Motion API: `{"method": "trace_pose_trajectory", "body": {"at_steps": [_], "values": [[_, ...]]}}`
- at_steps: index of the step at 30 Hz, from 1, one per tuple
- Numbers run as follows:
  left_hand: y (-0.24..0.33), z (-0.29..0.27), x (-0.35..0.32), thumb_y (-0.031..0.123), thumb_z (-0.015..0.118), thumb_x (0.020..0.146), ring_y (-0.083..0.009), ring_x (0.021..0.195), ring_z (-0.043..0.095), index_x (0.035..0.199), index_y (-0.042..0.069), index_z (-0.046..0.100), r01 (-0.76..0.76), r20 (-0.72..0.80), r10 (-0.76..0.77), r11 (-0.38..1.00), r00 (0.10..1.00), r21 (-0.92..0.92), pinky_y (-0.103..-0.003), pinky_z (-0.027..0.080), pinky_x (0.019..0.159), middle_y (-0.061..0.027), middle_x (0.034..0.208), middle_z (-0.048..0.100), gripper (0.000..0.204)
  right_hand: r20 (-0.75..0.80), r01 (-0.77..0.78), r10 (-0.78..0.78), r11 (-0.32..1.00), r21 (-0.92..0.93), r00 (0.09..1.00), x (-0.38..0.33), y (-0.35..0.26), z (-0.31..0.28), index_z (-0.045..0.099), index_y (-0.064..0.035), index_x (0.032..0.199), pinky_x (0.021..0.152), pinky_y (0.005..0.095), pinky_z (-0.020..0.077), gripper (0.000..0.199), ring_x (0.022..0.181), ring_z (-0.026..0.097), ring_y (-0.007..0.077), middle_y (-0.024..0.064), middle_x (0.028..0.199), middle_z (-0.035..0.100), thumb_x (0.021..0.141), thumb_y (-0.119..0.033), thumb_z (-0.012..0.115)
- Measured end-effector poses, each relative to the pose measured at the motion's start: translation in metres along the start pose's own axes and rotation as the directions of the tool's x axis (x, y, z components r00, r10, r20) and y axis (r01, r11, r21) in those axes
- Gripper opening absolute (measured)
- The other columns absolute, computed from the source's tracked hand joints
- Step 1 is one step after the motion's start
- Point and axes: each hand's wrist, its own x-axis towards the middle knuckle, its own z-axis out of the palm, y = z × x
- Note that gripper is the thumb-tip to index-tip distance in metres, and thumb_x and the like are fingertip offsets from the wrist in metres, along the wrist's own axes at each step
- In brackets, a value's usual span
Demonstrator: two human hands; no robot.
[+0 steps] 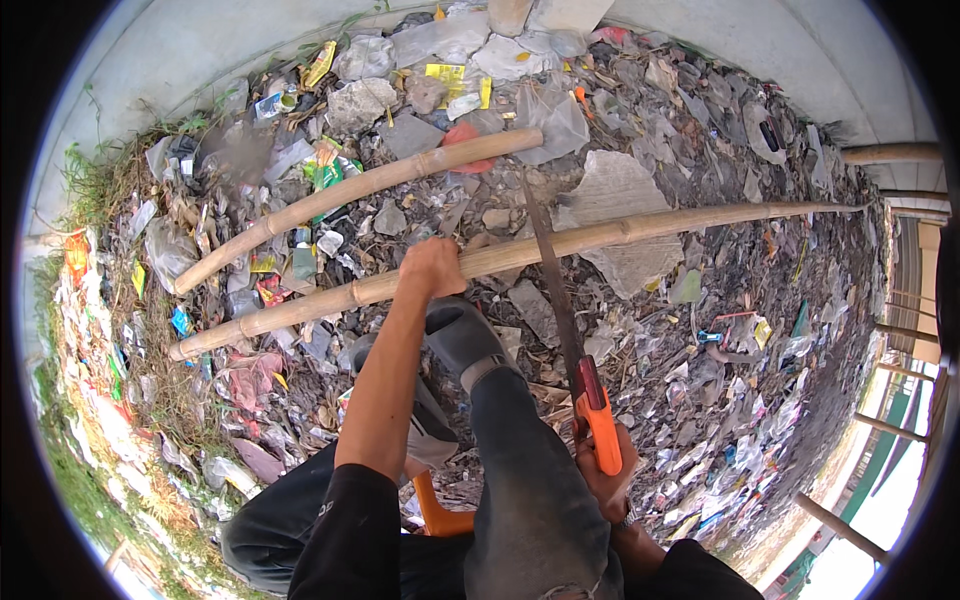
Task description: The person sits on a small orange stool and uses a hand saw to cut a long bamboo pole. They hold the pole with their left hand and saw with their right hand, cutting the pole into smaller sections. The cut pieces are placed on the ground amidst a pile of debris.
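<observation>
Left hand (pixel 433 267), fingers (pixel 447 283) curled under, bare left forearm (pixel 383 400) extended straight behind them, right hand (pixel 608 478), fingers wrapped inward, right wrist (pixel 627 522) just behind them

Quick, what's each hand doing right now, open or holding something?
Left hand: closed on the longer bamboo pole.
Right hand: closed, holding the orange-handled saw.

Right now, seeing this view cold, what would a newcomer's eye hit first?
Probably the orange-handled saw right of centre, held by the right hand, its blade crossing the long bamboo pole in the picture. Next, the left hand on that pole, left of the blade, and a shorter bamboo pole beyond it. Then the litter strewn over the ground all around.
</observation>
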Motion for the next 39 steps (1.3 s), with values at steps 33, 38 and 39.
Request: {"method": "trace_pose_trajectory", "body": {"at_steps": [33, 38, 39], "values": [[0.005, -0.001, -0.005, 0.015, 0.066, 0.072, -0.0443, 0.108, 0.072, 0.105, 0.0, 0.078, -0.005, -0.033, 0.006, 0.999, 0.999, 0.038, -0.047, 0.059, 0.097, -0.028, 0.113, 0.074, 0.038, 0.108, 0.016, -0.018, 1.0, 0.015, 0.994, 0.002, -0.016, -0.027, 0.067, 0.0011, 0.097, 0.063, 0.0335, 0.0524, 0.018, 0.063, 0.067, 0.022, 0.0109, 0.074, 0.065, 0.08, -0.005, 0.066], [0.003, 0.005, -0.008, 0.018, 0.068, 0.071, -0.0432, 0.107, 0.072, 0.104, -0.001, 0.078, 0.016, -0.025, -0.014, 0.998, 1.0, 0.055, -0.047, 0.058, 0.097, -0.0277, 0.11, 0.074, 0.04, 0.101, 0.059, -0.08, 0.98, 0.191, 0.992, 0.071, -0.006, 0.013, 0.065, 0.0039, 0.094, 0.06, 0.0301, 0.0485, 0.013, 0.062, 0.059, 0.0137, 0.0072, 0.073, 0.063, 0.083, -0.004, 0.063], [0.003, 0.002, -0.007, 0.019, 0.069, 0.07, -0.0427, 0.106, 0.073, 0.104, -0.001, 0.078, 0.015, -0.037, -0.013, 0.998, 0.999, 0.058, -0.047, 0.058, 0.097, -0.0272, 0.11, 0.075, 0.041, 0.07, 0.045, -0.064, 0.968, 0.246, 0.995, 0.102, -0.013, 0.028, 0.064, 0.0045, 0.092, 0.06, 0.0294, 0.0475, 0.011, 0.063, 0.057, 0.0119, 0.0057, 0.072, 0.062, 0.085, -0.003, 0.061]]}}
